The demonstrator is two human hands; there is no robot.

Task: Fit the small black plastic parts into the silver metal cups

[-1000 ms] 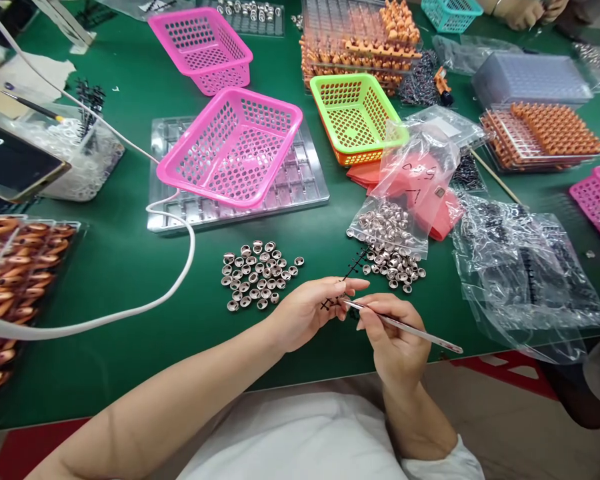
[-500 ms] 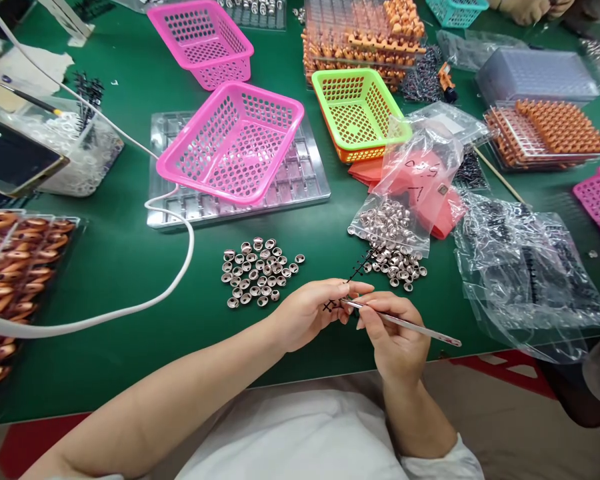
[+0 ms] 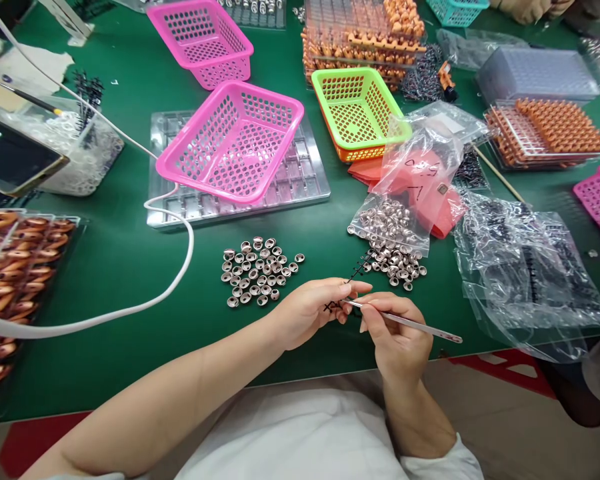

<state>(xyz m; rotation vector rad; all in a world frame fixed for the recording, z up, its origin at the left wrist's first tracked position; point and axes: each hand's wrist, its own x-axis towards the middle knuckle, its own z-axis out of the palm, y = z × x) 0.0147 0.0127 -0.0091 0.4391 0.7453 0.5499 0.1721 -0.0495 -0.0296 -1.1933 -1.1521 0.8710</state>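
My left hand (image 3: 316, 308) is closed on a thin black plastic sprue (image 3: 359, 268) with short side branches, which sticks out above and below the fingers. In my right hand (image 3: 399, 333) is a slim metal tool, seemingly tweezers (image 3: 423, 327), its tip at the sprue beside my left fingertips. What the tip touches is too small to make out. Small silvery metal rings (image 3: 260, 272) lie loose to the left of my hands. More such rings (image 3: 399, 261) spill from a clear plastic bag (image 3: 420, 173) just beyond them.
A pink basket (image 3: 280, 167) sits on a clear tray (image 3: 310, 180), with another pink basket (image 3: 205, 33) behind. A green basket (image 3: 360, 143) stands beyond the bag. Plastic bags with black parts (image 3: 525, 267) lie right. A white cable (image 3: 130, 308) crosses the left side. Another person's hands (image 3: 527, 8) show at the top right.
Almost nothing differs. My right hand and the tool have shifted very slightly to the right, with the tip still close to the black sprue.
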